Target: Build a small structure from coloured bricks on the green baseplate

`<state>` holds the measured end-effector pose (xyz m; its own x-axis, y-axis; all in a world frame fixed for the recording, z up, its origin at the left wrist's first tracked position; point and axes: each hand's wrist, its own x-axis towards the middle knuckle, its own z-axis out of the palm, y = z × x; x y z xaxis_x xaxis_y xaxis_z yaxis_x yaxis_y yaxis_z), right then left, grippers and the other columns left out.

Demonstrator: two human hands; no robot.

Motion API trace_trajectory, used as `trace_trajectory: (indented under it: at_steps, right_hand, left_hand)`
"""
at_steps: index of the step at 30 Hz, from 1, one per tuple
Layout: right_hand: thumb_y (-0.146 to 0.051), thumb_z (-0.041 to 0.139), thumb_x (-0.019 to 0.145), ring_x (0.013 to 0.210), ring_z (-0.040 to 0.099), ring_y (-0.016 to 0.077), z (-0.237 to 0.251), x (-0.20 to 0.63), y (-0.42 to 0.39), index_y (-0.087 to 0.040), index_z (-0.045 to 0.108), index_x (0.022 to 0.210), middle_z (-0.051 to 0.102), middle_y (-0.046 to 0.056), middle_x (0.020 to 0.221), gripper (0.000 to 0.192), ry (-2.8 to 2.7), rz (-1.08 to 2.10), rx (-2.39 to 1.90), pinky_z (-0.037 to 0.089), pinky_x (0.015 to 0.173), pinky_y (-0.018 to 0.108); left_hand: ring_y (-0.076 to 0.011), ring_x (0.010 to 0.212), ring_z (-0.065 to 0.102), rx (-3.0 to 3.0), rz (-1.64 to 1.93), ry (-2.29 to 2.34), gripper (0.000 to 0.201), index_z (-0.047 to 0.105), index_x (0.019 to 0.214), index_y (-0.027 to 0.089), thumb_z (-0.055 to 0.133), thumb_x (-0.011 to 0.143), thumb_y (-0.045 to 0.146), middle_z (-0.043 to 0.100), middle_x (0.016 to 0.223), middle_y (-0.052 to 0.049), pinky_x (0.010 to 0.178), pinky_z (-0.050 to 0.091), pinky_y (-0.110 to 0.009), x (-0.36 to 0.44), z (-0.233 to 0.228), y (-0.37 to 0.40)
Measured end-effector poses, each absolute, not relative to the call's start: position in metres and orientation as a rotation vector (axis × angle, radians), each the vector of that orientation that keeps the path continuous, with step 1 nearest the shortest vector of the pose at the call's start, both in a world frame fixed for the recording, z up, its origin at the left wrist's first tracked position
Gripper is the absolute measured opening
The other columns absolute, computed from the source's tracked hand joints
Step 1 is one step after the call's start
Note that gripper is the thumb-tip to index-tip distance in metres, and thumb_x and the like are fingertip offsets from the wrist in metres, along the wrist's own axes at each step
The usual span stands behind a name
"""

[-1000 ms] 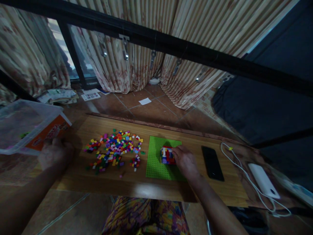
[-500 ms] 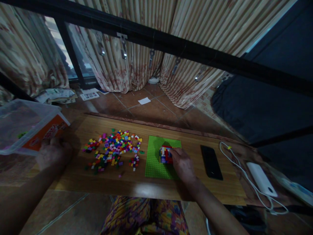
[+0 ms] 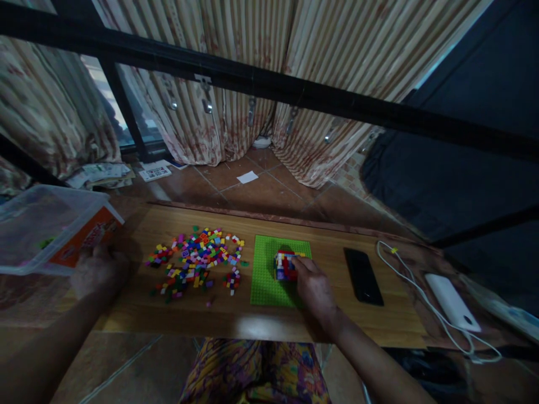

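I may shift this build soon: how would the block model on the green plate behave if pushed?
The block model would probably feel light, being smaller than the right hand. It is likely stiff but may shed pieces, as it combines several small blocks. Its boxy shape on the green plate makes rolling unlikely.

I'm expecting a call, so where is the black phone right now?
In the head view, the black phone lies on the right part of the wooden table, between the green baseplate and the white oblong device.
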<state>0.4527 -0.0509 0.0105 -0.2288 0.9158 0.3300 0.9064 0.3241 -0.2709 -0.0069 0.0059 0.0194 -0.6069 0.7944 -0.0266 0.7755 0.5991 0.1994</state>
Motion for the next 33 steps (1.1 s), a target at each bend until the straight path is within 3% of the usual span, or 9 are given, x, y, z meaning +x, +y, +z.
trace_trajectory:
  at_steps: [5,8,13,19,22,27,33]
  right_hand:
    - [-0.01,0.04,0.091,0.105,0.061,0.0218,0.025,0.425,-0.087,-0.022,0.064,0.113,0.066,0.011,0.111,0.035,-1.842,0.028,-1.561,0.051,0.093,0.04]
    - [-0.011,0.044,0.089,0.095,0.063,0.0204,0.028,0.388,-0.123,-0.025,0.063,0.111,0.069,0.008,0.103,0.033,-1.916,0.312,-1.392,0.053,0.082,0.035]
    - [-0.013,0.046,0.084,0.075,0.063,0.0183,-0.008,0.332,-0.166,-0.024,0.065,0.091,0.069,0.004,0.081,0.023,-2.03,0.639,-1.134,0.05,0.069,0.03]
    - [-0.014,0.047,0.084,0.07,0.062,0.0156,-0.037,0.32,-0.176,-0.022,0.063,0.077,0.068,0.002,0.075,0.019,-2.199,0.775,-1.055,0.049,0.069,0.025]
    - [-0.011,0.044,0.085,0.073,0.062,0.0164,-0.027,0.323,-0.174,-0.021,0.064,0.078,0.068,0.004,0.077,0.023,-2.142,0.821,-1.084,0.049,0.071,0.026]
    - [-0.009,0.041,0.088,0.079,0.062,0.0169,-0.003,0.324,-0.161,-0.021,0.066,0.093,0.066,0.005,0.085,0.029,-1.998,0.908,-1.143,0.049,0.069,0.026]
    - [-0.011,0.045,0.089,0.082,0.063,0.0174,0.009,0.324,-0.129,-0.021,0.066,0.098,0.068,0.004,0.088,0.025,-2.029,0.78,-1.272,0.048,0.073,0.027]
  left_hand:
    - [-0.0434,0.113,0.053,1.332,0.289,2.711,0.062,0.05,0.129,0.007,0.023,0.088,0.045,0.046,0.131,-0.027,0.089,0.046,-0.056,-0.007,0.018,0.007]
    - [-0.043,0.113,0.054,1.317,0.245,2.719,0.062,0.049,0.13,0.008,0.023,0.088,0.045,0.046,0.131,-0.027,0.089,0.046,-0.056,-0.004,0.021,0.007]
    - [-0.0422,0.115,0.053,1.321,0.235,2.733,0.062,0.05,0.13,0.01,0.022,0.088,0.046,0.045,0.134,-0.025,0.092,0.046,-0.054,-0.001,0.024,0.006]
    - [-0.0426,0.116,0.052,1.32,0.264,2.724,0.06,0.049,0.131,0.009,0.025,0.09,0.045,0.044,0.133,-0.026,0.092,0.045,-0.056,-0.005,0.02,0.007]
    - [-0.0415,0.114,0.053,1.364,0.287,2.719,0.057,0.048,0.13,0.007,0.026,0.091,0.043,0.044,0.133,-0.027,0.089,0.046,-0.054,-0.007,0.017,0.005]
    - [-0.0325,0.107,0.057,1.419,0.327,2.787,0.044,0.053,0.122,0.008,0.034,0.091,0.032,0.051,0.126,-0.022,0.083,0.048,-0.043,-0.006,0.009,0.004]
    - [-0.0324,0.104,0.058,1.413,0.368,2.848,0.039,0.056,0.119,0.013,0.036,0.089,0.029,0.054,0.123,-0.019,0.081,0.049,-0.041,-0.009,-0.003,0.006]
